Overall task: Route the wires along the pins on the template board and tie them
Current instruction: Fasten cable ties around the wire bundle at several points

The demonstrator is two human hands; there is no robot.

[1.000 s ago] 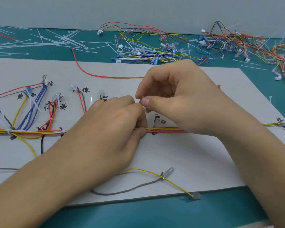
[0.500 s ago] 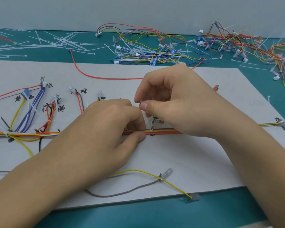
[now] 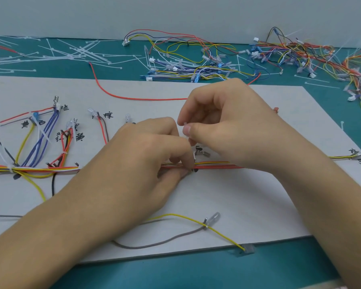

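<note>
A white template board (image 3: pixel 248 195) lies on the teal table, marked with handwritten labels. A bundle of red, yellow and white wires (image 3: pixel 215 165) runs left to right across its middle. My left hand (image 3: pixel 142 163) rests on the board and pinches the bundle at its centre between thumb and fingers. My right hand (image 3: pixel 227 126) hovers just above, pinching the end of a thin white cable tie (image 3: pixel 186 130) between thumb and forefinger. At the left, the bundle is bound by a white tie (image 3: pixel 10 168) where blue, yellow and red branch wires fan upward.
A loose yellow and grey wire pair (image 3: pixel 196 224) lies near the board's front edge. A red wire (image 3: pixel 133 98) loops over the board's far side. Spare cable ties (image 3: pixel 71 55) lie at the back left; heaps of coloured wire harnesses (image 3: pixel 196 65) fill the back right.
My right hand has lifted slightly with the tie end. My left hand keeps its pinch on the bundle. The view has shifted a little.
</note>
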